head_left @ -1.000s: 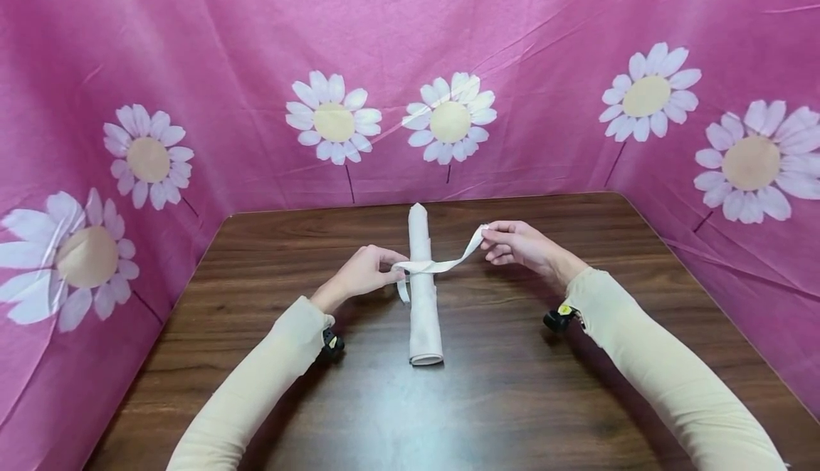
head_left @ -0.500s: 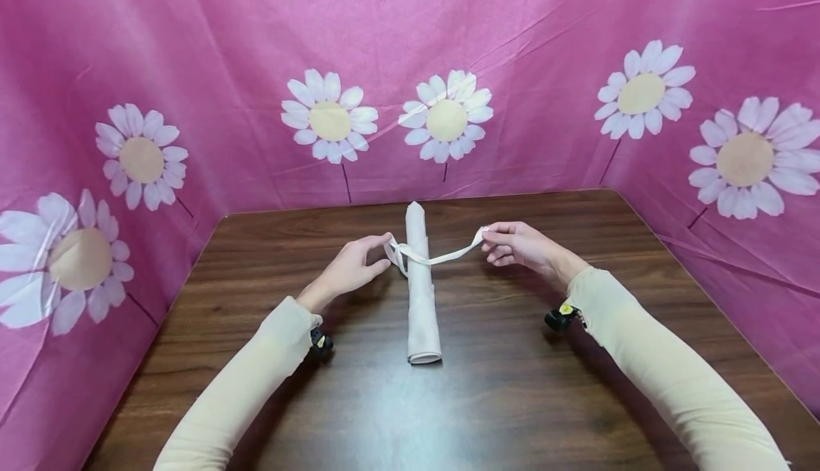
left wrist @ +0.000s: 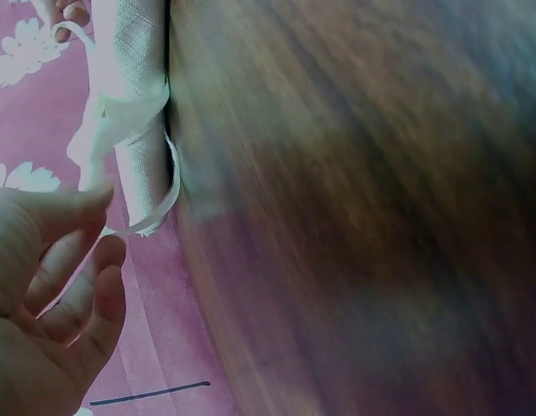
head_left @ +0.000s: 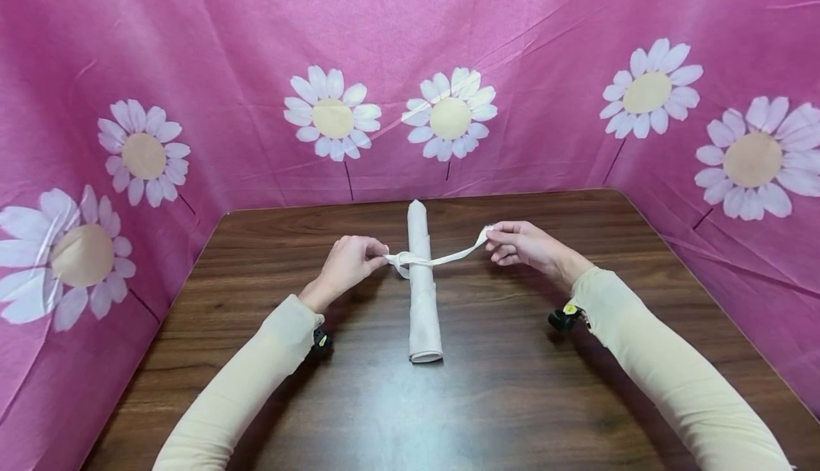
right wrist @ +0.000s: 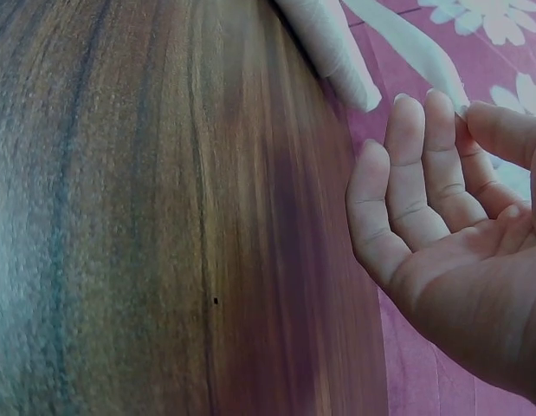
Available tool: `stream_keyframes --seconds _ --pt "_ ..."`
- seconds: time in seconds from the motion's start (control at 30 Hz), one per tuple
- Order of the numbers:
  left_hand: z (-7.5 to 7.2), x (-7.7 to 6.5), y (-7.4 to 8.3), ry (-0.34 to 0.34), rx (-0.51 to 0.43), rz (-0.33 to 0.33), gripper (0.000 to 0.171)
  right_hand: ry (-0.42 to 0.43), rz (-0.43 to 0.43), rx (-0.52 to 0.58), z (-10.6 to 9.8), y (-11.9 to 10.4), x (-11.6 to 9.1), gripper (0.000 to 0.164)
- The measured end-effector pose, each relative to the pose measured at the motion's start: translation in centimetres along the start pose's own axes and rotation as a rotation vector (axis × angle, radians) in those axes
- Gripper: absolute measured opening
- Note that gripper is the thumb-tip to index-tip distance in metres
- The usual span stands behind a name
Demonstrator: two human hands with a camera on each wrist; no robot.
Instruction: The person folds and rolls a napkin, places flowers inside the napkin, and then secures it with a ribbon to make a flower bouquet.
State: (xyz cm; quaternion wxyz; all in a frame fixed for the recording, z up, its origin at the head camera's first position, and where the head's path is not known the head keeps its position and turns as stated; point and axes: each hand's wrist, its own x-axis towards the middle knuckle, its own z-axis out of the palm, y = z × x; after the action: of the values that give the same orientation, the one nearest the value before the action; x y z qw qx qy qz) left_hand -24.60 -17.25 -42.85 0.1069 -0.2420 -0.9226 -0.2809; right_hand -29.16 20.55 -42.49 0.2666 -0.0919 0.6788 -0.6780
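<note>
A rolled-up white cloth (head_left: 424,314) lies lengthwise on the table in the head view. Round its middle passes a flat white ribbon (head_left: 451,257), looped over itself at the roll's left side. My left hand (head_left: 344,266) pinches one ribbon end between thumb and fingertips, left of the roll. On the other side my right hand (head_left: 532,249) pinches the opposite end, raised above the table, and the ribbon sags between it and the roll. In the left wrist view the ribbon (left wrist: 120,121) crosses the woven roll (left wrist: 133,52). The ribbon's underside beneath the roll is hidden.
The brown wooden table (head_left: 487,400) reaches back to a pink curtain (head_left: 243,44) printed with white daisies, which also hangs at both sides. A small black camera sits on each wrist, over long cream sleeves (head_left: 673,364).
My left hand has taken the ribbon's left end and drawn it leftward, so the hanging tail is now pulled through the loop. The right hand has barely moved and still holds its end.
</note>
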Motion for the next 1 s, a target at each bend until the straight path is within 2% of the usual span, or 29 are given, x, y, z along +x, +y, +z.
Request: stream_keyframes --seconds 0.07,0.13,0.43,0.67,0.83,1.0 --pt "0.1 -0.1 0.1 -0.007 0.031 -0.002 0.008 0.005 0.001 -0.007 -0.2 0.1 -0.1 0.009" --pt "0.3 -0.2 0.1 -0.018 0.053 0.004 0.010 0.012 0.003 -0.005 -0.5 0.2 -0.3 0.009" --pt "0.4 -0.5 -0.6 -0.004 0.040 0.050 0.011 0.025 -0.019 -0.014 -2.6 0.6 -1.5 0.010" --pt "0.1 -0.5 -0.5 -0.040 -0.015 0.006 0.008 0.045 -0.001 0.015 -3.9 1.4 -2.3 0.011" --pt "-0.1 -0.5 -0.5 -0.038 -0.046 -0.001 0.006 0.036 -0.013 0.061 -4.8 1.5 -3.1 0.013" --pt "-0.3 -0.6 -0.3 -0.054 -0.060 -0.011 0.006 0.043 -0.025 0.055 -5.9 1.6 -3.8 0.013"
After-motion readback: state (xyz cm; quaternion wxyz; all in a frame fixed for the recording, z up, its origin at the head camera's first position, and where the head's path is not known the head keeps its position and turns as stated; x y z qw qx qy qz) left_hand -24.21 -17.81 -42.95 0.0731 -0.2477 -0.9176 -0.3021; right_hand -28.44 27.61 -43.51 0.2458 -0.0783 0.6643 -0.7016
